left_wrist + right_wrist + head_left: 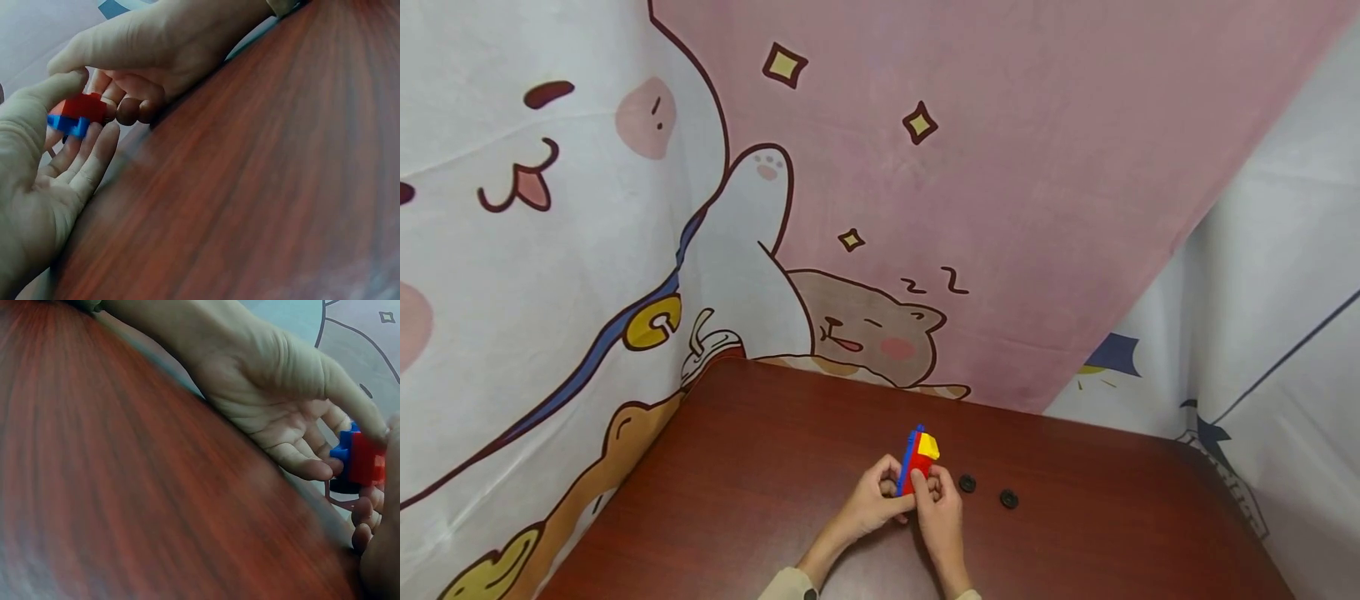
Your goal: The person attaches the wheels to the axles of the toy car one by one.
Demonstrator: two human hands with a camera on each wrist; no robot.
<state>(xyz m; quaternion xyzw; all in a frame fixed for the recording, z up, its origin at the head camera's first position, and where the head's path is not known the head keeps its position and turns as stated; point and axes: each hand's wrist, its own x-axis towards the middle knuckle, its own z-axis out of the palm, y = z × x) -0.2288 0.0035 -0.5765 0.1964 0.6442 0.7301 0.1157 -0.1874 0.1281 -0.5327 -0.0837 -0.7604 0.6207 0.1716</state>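
Note:
Both hands hold a small toy-brick vehicle (920,461) above the table. It has a blue base, a red body and a yellow piece at its far end. My left hand (867,502) grips it from the left, around the blue side. From the right, my right hand (942,517) pinches it, thumb on the red part. The left wrist view shows the red body (84,107) and blue base between the fingertips of both hands. In the right wrist view a dark round piece (344,486) sits beneath the blue base; fingers cover much of the toy.
Two black toy wheels, a nearer one (1009,499) and a farther one (967,483), lie to the right of the hands. They are on a dark red-brown wooden table (760,442). A cloth with cartoon animals (865,325) hangs behind and beside it.

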